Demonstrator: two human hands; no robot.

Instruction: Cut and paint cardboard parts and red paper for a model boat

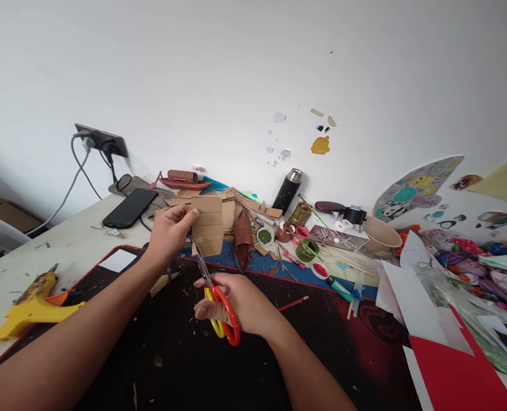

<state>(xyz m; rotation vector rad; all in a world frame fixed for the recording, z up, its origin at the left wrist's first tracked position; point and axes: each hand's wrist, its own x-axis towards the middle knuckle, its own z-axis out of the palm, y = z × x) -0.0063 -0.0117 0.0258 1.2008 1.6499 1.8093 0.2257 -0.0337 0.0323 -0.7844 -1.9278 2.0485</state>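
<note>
One grip, the left hand, pinches the cardboard; the right hand is wrapped around the scissors. If the cardboard bends, the scissors could cut crooked.

1. Scissors: one red handle loop, one yellow.
2. Cardboard piece: tan, faintly lined crosswise.
3. Mat: black, red-edged, blue band along the far edge.
4. Glue gun, at the mat's left edge: yellow, smudged dark brown.
5. Flask, beyond the far edge: black, silver cap.
</note>
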